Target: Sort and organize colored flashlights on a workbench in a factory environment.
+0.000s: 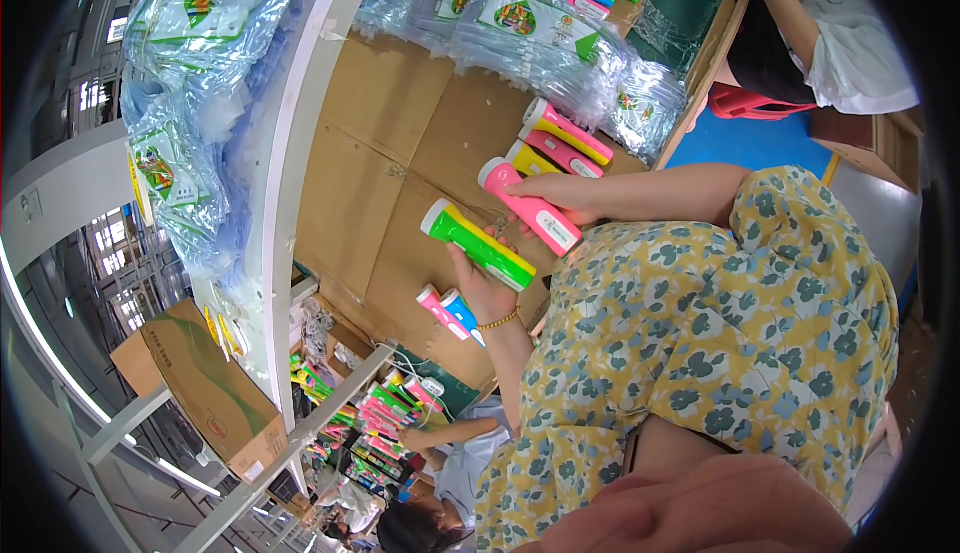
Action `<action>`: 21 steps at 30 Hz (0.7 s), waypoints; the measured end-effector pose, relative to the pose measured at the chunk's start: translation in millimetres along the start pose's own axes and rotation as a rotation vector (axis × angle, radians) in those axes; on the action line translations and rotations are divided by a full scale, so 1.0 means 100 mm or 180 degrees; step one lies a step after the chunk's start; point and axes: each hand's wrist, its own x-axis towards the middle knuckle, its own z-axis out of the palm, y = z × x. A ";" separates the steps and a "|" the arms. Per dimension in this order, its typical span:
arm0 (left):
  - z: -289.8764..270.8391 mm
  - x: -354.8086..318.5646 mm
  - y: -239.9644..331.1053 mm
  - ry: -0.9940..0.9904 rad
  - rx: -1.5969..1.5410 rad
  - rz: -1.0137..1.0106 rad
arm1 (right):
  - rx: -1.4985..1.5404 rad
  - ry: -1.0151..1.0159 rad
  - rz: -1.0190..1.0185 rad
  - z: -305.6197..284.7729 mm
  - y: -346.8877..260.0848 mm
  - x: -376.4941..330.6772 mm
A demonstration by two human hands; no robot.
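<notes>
My left hand (486, 291), with a beaded bracelet at its wrist, is closed round a green flashlight (478, 250) that shows yellow along one side and a pale rim at its wide end. Just beyond it, my right hand (562, 196) grips a pink flashlight (522, 205) with a white label near its narrow end. The two flashlights are held close together above the cardboard-covered table (370, 173). Beside my right hand lie several pink and yellow flashlights (568, 140). Close to my left wrist are a pink flashlight (440, 311) and a blue flashlight (460, 310).
Clear plastic bags with printed cards (540, 33) are piled along the table's far side, with more bags (190, 153) beyond the white post (290, 153). A cardboard box (205, 388) rests on the frame. Co-workers sit at both sides, one near a heap of flashlights (390, 418).
</notes>
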 end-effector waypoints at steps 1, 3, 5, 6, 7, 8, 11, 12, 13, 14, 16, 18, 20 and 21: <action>-0.04 -0.01 0.02 0.0000 -0.0058 0.0069 | -0.0065 -0.0050 -0.0039 0.08 -0.01 0.00; -0.02 -0.03 0.01 -0.0136 -0.0093 0.0040 | -0.0085 -0.0082 -0.0121 0.12 -0.03 -0.04; 0.02 -0.05 0.00 -0.0279 -0.0125 0.0003 | -0.0546 0.0043 -0.0325 0.14 -0.04 -0.08; 0.04 -0.05 -0.01 -0.0310 -0.0126 -0.0057 | -0.0540 0.0042 -0.0332 0.15 -0.06 -0.10; 0.05 -0.06 -0.03 -0.0342 -0.0128 -0.0118 | -0.0813 0.0099 -0.0357 0.16 -0.08 -0.12; 0.05 -0.07 -0.04 -0.0340 -0.0123 -0.0115 | -0.1089 0.0150 -0.0377 0.18 -0.09 -0.14; 0.06 -0.10 -0.08 -0.0472 -0.0325 -0.0152 | -0.1267 0.0031 -0.0615 0.24 -0.08 -0.21; 0.08 -0.11 -0.08 -0.0470 -0.0344 -0.0125 | -0.1261 0.0030 -0.0619 0.24 -0.07 -0.21; 0.10 -0.12 -0.08 -0.0467 -0.0363 -0.0097 | -0.1238 -0.0102 -0.0662 0.24 -0.06 -0.22; 0.10 -0.12 -0.08 -0.0468 -0.0358 -0.0099 | -0.1215 -0.0233 -0.0705 0.25 -0.05 -0.22; 0.10 -0.12 -0.07 -0.0425 -0.0333 0.0017 | -0.0961 -0.0330 -0.0678 0.28 -0.04 -0.22; 0.12 -0.11 -0.06 -0.0419 -0.0202 0.0086 | -0.0705 -0.0419 -0.0656 0.28 -0.04 -0.20; 0.12 -0.10 -0.07 -0.0409 -0.0078 0.0159 | -0.0327 -0.0326 -0.0427 0.25 -0.06 -0.16; 0.12 -0.11 -0.07 -0.0420 -0.0089 0.0154 | -0.0326 -0.0326 -0.0426 0.25 -0.06 -0.15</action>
